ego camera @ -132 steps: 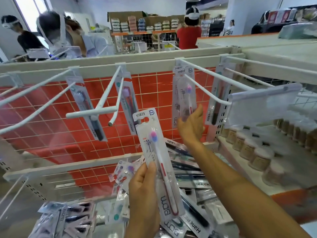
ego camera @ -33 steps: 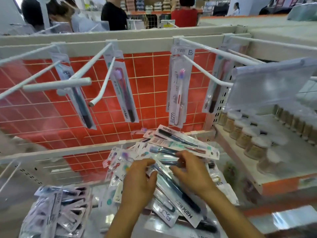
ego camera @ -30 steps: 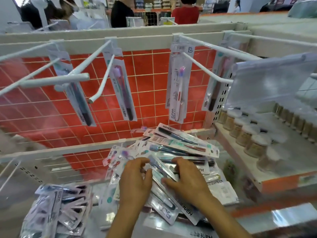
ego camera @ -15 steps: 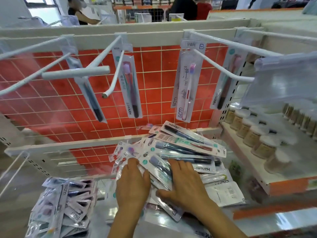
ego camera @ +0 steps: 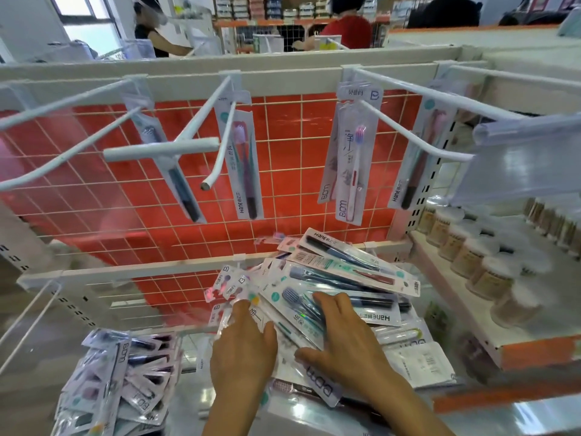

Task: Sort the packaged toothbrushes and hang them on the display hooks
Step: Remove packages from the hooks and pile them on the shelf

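Observation:
A loose pile of packaged toothbrushes (ego camera: 342,278) lies on the shelf below the red wire grid. My left hand (ego camera: 243,347) rests flat on the pile's left side, fingers spread over white packs. My right hand (ego camera: 342,338) presses on the pile to the right, fingers splayed across a blue-brush pack. Neither hand has lifted a pack. White display hooks (ego camera: 217,158) jut out from the top rail. On them hang a white-and-red toothbrush pack (ego camera: 352,158), a purple one (ego camera: 243,165), a dark one (ego camera: 176,171) and one at the right (ego camera: 418,158).
A second heap of toothbrush packs (ego camera: 119,385) lies at lower left. Rows of small jars (ego camera: 478,256) stand on the shelf at right. A clear price-tag holder (ego camera: 528,158) sticks out at upper right. People stand behind the rack.
My hands left the hanging packs and came down onto the pile. Over the last second they slid slightly apart and lower across the packs.

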The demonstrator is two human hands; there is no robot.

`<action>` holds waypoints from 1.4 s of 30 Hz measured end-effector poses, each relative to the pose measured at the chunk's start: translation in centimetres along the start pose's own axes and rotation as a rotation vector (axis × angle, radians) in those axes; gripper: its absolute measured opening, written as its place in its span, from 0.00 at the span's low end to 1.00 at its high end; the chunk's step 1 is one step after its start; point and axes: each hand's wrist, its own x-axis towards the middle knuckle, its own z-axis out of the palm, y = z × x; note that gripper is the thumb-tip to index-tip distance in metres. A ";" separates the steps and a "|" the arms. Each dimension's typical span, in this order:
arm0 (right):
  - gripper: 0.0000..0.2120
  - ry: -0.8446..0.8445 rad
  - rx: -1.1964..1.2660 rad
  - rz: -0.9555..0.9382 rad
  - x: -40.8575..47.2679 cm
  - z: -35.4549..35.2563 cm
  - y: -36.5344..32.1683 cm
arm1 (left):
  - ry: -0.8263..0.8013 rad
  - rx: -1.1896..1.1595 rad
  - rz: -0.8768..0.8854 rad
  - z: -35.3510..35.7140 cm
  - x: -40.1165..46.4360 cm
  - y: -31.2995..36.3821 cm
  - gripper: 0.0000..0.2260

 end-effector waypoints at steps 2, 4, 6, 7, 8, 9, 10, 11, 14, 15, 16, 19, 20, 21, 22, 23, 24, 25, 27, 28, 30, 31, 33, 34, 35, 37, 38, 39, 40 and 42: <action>0.39 0.008 0.017 0.004 0.1 -0.2 0.1 | 0.001 -0.041 0.003 0.2 -0.1 -0.2 0.21; 0.36 0.018 0.050 0.006 0.2 -0.3 0.0 | 0.003 -0.077 0.003 0.4 -0.3 -0.3 0.21; 0.34 0.023 0.066 -0.012 0.2 -0.4 -0.2 | -0.014 -0.105 0.009 0.7 -0.4 -0.3 0.20; 0.33 0.019 0.067 -0.027 0.2 -0.4 -0.3 | -0.027 -0.116 0.011 0.7 -0.6 -0.2 0.19; 0.33 0.013 0.072 -0.040 0.2 -0.3 -0.4 | -0.040 -0.125 0.016 0.7 -0.7 -0.1 0.19; 0.33 0.011 0.084 -0.048 0.3 -0.2 -0.4 | -0.046 -0.140 0.024 0.7 -0.8 0.0 0.19; 0.32 0.011 0.103 -0.051 0.4 -0.1 -0.4 | -0.049 -0.160 0.034 0.8 -1.0 0.2 0.20; 0.31 0.013 0.126 -0.050 0.5 0.0 -0.5 | -0.050 -0.177 0.044 0.7 -1.2 0.3 0.21; 0.28 0.008 0.178 -0.019 0.9 0.1 -0.7 | -0.044 -0.190 0.046 0.9 -1.6 0.7 0.27; 0.27 0.004 0.194 -0.003 1.0 0.1 -0.7 | -0.049 -0.192 0.044 1.0 -1.6 0.8 0.28; 0.27 -0.007 0.212 0.016 1.1 0.1 -0.8 | -0.058 -0.194 0.043 1.1 -1.6 0.9 0.28; 0.28 -0.084 0.262 0.087 1.6 0.3 -0.7 | -0.066 -0.198 0.055 1.0 -1.7 1.1 0.25; 0.28 -0.106 0.282 0.110 1.8 0.2 -0.7 | -0.065 -0.204 0.057 0.8 -1.7 1.2 0.23; 0.28 -0.121 0.306 0.125 1.9 0.1 -0.7 | -0.061 -0.206 0.056 0.8 -1.8 1.3 0.22; 0.27 -0.130 0.327 0.130 2.0 -0.1 -0.7 | -0.060 -0.207 0.052 0.7 -1.8 1.4 0.21; 0.25 -0.133 0.344 0.125 2.1 -0.3 -0.8 | -0.064 -0.208 0.048 0.6 -1.9 1.5 0.20; 0.25 -0.131 0.358 0.121 2.1 -0.5 -0.8 | -0.071 -0.209 0.049 0.6 -2.0 1.4 0.20; 0.24 -0.123 0.373 0.121 2.2 -0.7 -0.9 | -0.079 -0.206 0.057 0.6 -2.0 1.4 0.20; 0.26 -0.109 0.401 0.138 2.2 -1.1 -1.0 | -0.086 -0.204 0.080 0.5 -2.1 1.4 0.20; 0.27 -0.103 0.402 0.148 2.3 -1.2 -1.1 | -0.086 -0.204 0.087 0.4 -2.1 1.4 0.20; 0.28 -0.100 0.392 0.172 2.4 -1.4 -1.1 | -0.091 -0.197 0.095 0.4 -1.9 1.4 0.19; 0.28 -0.103 0.391 0.183 2.4 -1.4 -1.1 | -0.096 -0.190 0.099 0.3 -1.9 1.4 0.17; 0.29 -0.103 0.398 0.202 2.5 -1.6 -1.0 | -0.113 -0.199 0.098 0.2 -1.9 1.5 0.15; 0.29 -0.099 0.409 0.208 2.5 -1.6 -1.0 | -0.118 -0.202 0.095 0.2 -2.0 1.5 0.15; 0.29 -0.095 0.429 0.213 2.5 -1.8 -1.0 | -0.116 -0.205 0.093 0.1 -2.0 1.5 0.15; 0.28 -0.090 0.490 0.223 2.4 -2.1 -1.1 | -0.101 -0.200 0.086 -0.1 -2.1 1.6 0.15; 0.27 -0.088 0.539 0.231 2.3 -2.3 -1.2 | -0.099 -0.190 0.077 -0.3 -2.0 1.6 0.16; 0.25 -0.089 0.606 0.244 2.2 -2.5 -1.3 | -0.091 -0.187 0.072 -0.6 -1.9 1.7 0.18; 0.24 -0.095 0.689 0.250 2.0 -2.7 -1.3 | -0.083 -0.186 0.067 -1.0 -1.9 1.8 0.19; 0.23 -0.100 0.863 0.233 1.6 -3.2 -1.5 | -0.082 -0.212 0.072 -1.9 -1.7 1.9 0.20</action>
